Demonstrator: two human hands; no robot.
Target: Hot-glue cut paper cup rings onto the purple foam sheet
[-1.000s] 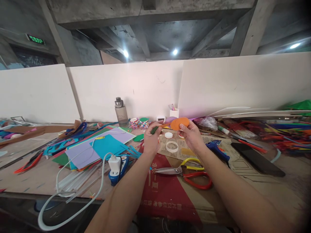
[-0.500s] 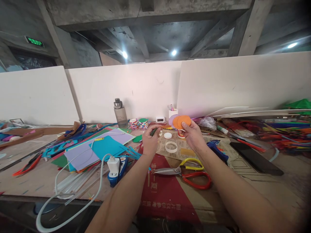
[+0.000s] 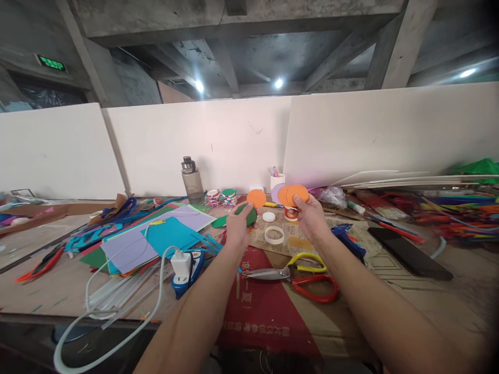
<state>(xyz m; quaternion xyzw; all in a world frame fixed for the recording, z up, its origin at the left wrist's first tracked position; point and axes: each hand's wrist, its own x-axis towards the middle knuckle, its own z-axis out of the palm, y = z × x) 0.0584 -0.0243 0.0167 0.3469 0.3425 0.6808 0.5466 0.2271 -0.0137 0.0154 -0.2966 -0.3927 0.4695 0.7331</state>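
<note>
My left hand (image 3: 238,232) pinches a green disc (image 3: 247,215) that looks like cut paper or felt. Just beyond it an orange disc (image 3: 256,198) stands with its face toward me, apparently in the same hand. Fanned out in the closed fingers of my right hand (image 3: 312,214) are several orange discs (image 3: 292,194) and a purple disc (image 3: 275,192). Below and between the hands lie a white ring (image 3: 274,241) and a small white round piece (image 3: 268,216). A red-and-white tub (image 3: 290,214) is partly hidden behind my right hand.
Big scissors (image 3: 288,273) lie between my forearms. A glue gun (image 3: 348,241) and a phone (image 3: 409,253) are on the right. Coloured sheets (image 3: 144,236), a power strip (image 3: 188,283) and a bottle (image 3: 193,182) stand or lie leftward. A pen cup (image 3: 277,180) stands behind.
My left hand has turned, so the green disc shows its flat side. The orange disc beyond it has come into full view. My right hand has hardly moved.
</note>
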